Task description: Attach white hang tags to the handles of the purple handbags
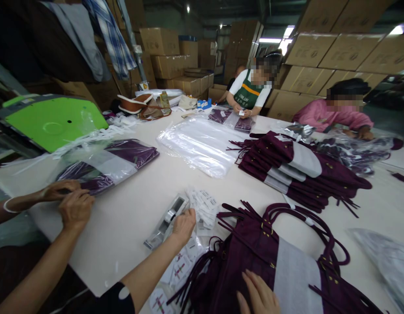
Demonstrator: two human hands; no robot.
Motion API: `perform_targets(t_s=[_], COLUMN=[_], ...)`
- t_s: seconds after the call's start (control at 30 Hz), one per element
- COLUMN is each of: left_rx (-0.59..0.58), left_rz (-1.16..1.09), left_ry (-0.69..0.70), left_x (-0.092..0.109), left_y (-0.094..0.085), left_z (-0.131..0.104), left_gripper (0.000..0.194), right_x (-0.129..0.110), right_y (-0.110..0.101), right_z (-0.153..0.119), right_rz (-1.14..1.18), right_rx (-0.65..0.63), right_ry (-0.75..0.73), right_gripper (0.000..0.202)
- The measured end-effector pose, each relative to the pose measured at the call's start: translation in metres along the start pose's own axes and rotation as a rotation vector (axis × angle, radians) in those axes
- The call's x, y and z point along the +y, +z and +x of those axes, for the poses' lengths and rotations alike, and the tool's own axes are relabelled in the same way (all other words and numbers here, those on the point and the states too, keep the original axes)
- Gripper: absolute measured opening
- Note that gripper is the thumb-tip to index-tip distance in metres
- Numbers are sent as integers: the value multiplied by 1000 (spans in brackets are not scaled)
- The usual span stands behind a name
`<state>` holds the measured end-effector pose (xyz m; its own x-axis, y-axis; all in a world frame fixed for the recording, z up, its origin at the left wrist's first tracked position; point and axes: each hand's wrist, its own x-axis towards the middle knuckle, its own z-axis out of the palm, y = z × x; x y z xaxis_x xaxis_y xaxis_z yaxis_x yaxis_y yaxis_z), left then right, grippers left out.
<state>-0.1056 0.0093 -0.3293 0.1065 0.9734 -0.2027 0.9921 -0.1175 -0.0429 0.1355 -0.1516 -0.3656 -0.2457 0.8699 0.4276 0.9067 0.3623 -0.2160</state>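
Observation:
My left hand (185, 226) is closed, its fingers curled between a tape dispenser (164, 224) and a pile of small white tags (205, 205). Whatever its fingers may pinch is hidden. At the bottom edge, my right hand (259, 294) lies on a dark purple handbag (242, 253), fingers stretched out and only partly in view. The bag has fringe, looped handles (283, 209) and a pale wrap (295, 274) around its middle. Beside it, printed cards (180, 266) lie partly under my left forearm.
At left, a co-worker's hands (76, 205) grip a bagged purple handbag (120, 161). Several wrapped purple bags (293, 165) are stacked at right. Clear plastic sleeves (202, 144) lie mid-table. Two people (250, 89) work across the table; a green machine panel (54, 122) stands left.

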Motion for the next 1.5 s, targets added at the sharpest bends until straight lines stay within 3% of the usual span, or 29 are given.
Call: perform_targets(t_s=[0.07,0.13,0.23,0.33,0.4,0.57,0.83,0.97,1.1,1.3,1.5], left_rx=[-17,-29,-40,-54,-65,-95,-120,37,151,140,102], left_rz=[-10,-20,-33,-60,-82,-120,-153,-204,-259,-311,-312], left_ry=[15,20,16,6,0,0,-25,-20,39,56,52], left_x=[-2,-4,-4,-4,-3,-4,-8,-7,1,8,4], left_y=[-1,-3,-4,-2,0,3,-6,-16,-21,-10,-4], left_z=[-1,-3,-6,-6,-5,-2,-9,-12,-7,-10,-14], left_gripper=[33,34,37,40,40,41,36,23,19,14,15], right_x=[1,0,-1,2,7,20,32,30,23,19,25], right_y=[-4,2,28,59,76,94,73,67,76,94,94], right_z=[49,104,176,220,234,239,237,232,229,238,240], right_rz=[149,222,197,96,75,82,1,-15,28,48,37], right_rx=[-68,-55,-272,-555,-649,-706,-676,-636,-621,-718,-744], right_ry=[21,69,48,-51,-119,-232,-242,-218,-234,-239,-277], right_gripper=[38,30,38,59,65,57,29,33,55,59,53])
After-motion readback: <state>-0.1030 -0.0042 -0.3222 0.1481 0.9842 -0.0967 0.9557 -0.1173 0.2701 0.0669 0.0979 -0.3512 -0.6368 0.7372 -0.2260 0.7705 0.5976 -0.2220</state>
